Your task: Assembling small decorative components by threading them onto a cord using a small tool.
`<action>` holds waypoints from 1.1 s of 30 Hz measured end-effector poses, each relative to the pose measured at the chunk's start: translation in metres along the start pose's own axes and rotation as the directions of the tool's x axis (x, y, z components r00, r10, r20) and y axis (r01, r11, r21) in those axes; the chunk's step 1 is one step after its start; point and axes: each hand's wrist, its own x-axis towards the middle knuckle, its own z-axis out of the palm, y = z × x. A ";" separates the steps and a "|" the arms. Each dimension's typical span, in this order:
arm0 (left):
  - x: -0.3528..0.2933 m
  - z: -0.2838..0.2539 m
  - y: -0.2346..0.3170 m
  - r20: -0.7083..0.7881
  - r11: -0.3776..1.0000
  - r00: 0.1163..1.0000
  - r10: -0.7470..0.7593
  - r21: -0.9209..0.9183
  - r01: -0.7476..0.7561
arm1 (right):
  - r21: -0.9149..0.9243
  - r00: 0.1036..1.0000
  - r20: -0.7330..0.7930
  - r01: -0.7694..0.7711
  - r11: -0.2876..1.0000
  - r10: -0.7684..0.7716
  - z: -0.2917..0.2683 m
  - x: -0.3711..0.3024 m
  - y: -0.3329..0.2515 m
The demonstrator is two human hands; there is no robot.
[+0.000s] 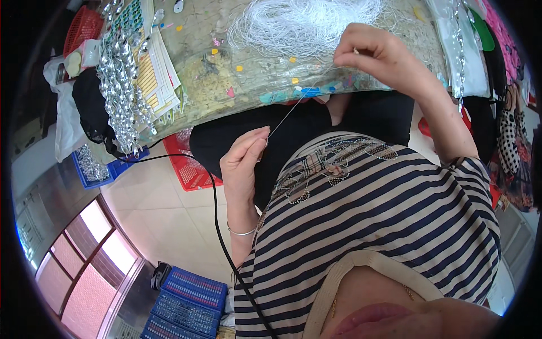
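Note:
My left hand (245, 161) is raised over my lap in front of the table, its thumb and fingertips pinched together on a thin pale thread (287, 117). From there the thread slants up and to the right, toward my right hand (379, 55). That hand hovers over the table's near edge, fingers curled in and closed by the thumb. The thread grows too faint near it to follow all the way into the fingers. Just beyond my right hand lies a large loose heap of white thread (299, 25).
Strings of silver faceted beads (119, 85) hang over the worn table (209, 90) at left, beside printed cards (161, 73). More bead strings (460, 51) hang at right. Red basket (186, 164) and blue tray (93, 169) sit below; a black cable (217, 217) runs past my left arm.

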 end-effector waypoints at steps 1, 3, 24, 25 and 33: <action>-0.001 0.002 -0.002 -0.003 0.999 1.000 0.030 0.046 -0.030 | 0.001 0.998 -0.050 -0.041 0.999 0.041 -0.002 0.000 0.000; 0.002 0.009 0.003 0.001 0.996 0.999 0.051 0.076 -0.051 | 0.101 0.996 -0.073 -0.041 0.994 0.049 0.005 0.000 -0.006; 0.024 0.041 0.033 0.112 0.974 0.993 0.019 -0.226 0.007 | 0.344 0.988 -0.084 -0.091 0.935 0.128 0.052 0.018 -0.025; 0.024 0.040 0.033 0.113 0.974 0.993 0.017 -0.226 0.009 | 0.402 0.980 -0.070 -0.141 0.905 0.184 0.051 0.018 -0.024; 0.026 0.047 0.035 0.160 0.955 0.987 0.006 -0.294 0.042 | 0.459 0.985 -0.072 -0.105 0.882 0.155 0.057 0.019 -0.032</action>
